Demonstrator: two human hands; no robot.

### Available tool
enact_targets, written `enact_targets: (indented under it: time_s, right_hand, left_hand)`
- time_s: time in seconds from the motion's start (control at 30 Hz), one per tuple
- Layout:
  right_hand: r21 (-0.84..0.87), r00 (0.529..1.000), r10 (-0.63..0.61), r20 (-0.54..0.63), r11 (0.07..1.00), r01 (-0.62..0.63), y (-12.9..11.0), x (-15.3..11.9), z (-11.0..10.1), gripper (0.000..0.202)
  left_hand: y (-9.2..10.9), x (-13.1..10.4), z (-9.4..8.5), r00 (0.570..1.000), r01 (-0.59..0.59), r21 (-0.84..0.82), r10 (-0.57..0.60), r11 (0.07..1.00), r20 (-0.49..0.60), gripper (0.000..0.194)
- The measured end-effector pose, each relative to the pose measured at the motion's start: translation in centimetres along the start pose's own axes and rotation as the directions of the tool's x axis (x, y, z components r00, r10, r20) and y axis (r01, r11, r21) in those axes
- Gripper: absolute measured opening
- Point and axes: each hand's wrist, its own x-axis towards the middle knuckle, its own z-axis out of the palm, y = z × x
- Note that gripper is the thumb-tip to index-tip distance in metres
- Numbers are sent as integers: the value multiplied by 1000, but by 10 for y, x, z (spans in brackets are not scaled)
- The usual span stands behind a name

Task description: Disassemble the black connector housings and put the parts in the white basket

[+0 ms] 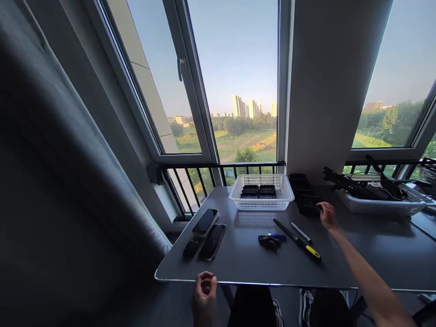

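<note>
Working from the white basket [261,205], which sits near the far edge of the counter [245,268], we see two black blocks [250,191] inside it, with open basket floor at its right end. Just beside the basket on its right, a run of dark pieces [304,195] stretches from the far edge toward us. Our right hand [327,214] is right of the basket, fingers bent at the near end of those pieces; we cannot tell whether they are clamped on one. Our left hand [204,289] is well forward and left of the basket, at the counter's near edge, loosely curled; we cannot tell whether thumb and fingertips meet. Left-front of the basket, two phones [211,242] and a dark mouse [190,249] lie near the left edge. Open counter separates them from the cable bundle [270,242], marker [301,232] and yellow-handled file [308,250] in front of the basket.
</note>
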Motion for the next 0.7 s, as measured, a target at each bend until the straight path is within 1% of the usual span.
enact_targets:
  time_s: [0.07, 0.1, 0.13, 0.2, 0.23, 0.27, 0.3, 0.33, 0.37, 0.43, 0.47, 0.5, 0.53, 0.6, 0.7]
  right_hand:
    - [25, 995, -3, -97, 1000, 6, -12, -15, -6, 22]
    - [38, 990, -7, -142, 999, 12, -21, -24, -8, 23]
    - [52, 983, -12, -184, 998, 22, -32, -35, -7, 23]
    - [76, 968, -27, -250, 996, 47, -59, -58, -2, 24]
    - [88, 963, -39, -266, 994, 65, -74, -71, 3, 25]
    - [98, 960, -55, -274, 992, 85, -89, -85, 10, 24]
    - [118, 958, -67, -280, 988, 103, -103, -98, 18, 24]
    - [178, 952, -67, -299, 976, 125, -116, -111, 26, 22]
    - [213, 950, -76, -302, 966, 145, -127, -122, 35, 20]
    - [208, 945, -118, -306, 960, 187, -140, -139, 51, 17]
    - [190, 941, -156, -300, 957, 219, -142, -145, 57, 16]
    - [161, 936, -185, -300, 957, 241, -142, -148, 62, 16]
    - [125, 928, -200, -313, 960, 249, -141, -150, 66, 16]
    - [59, 920, -206, -335, 969, 238, -136, -151, 70, 15]
    - [8, 926, -214, -312, 974, 227, -134, -150, 72, 15]
  left_hand:
    - [7, 1, 4, 998, -30, -15, 30, 999, 54, 38]
    - [11, 3, 9, 994, -49, -28, 52, 998, 94, 35]
    - [17, 7, 17, 988, -78, -42, 83, 996, 129, 33]
    - [32, 18, 38, 951, -134, -73, 149, 988, 270, 30]
    - [40, 26, 52, 914, -155, -88, 176, 984, 366, 30]
    - [48, 34, 68, 861, -163, -101, 192, 981, 472, 32]
    - [55, 41, 84, 802, -157, -121, 198, 980, 564, 34]
    - [62, 49, 101, 738, -130, -155, 200, 979, 644, 37]
    - [66, 55, 118, 677, -87, -192, 199, 978, 709, 42]
    - [69, 66, 148, 545, 4, -232, 193, 973, 816, 52]
    - [68, 70, 161, 481, 18, -236, 199, 971, 854, 54]
    - [66, 73, 172, 417, -10, -244, 226, 970, 880, 53]
    - [62, 77, 182, 389, -38, -261, 255, 965, 885, 52]
    - [53, 82, 196, 359, -43, -276, 273, 960, 893, 54]
    - [43, 90, 204, 360, 28, -253, 226, 967, 905, 54]
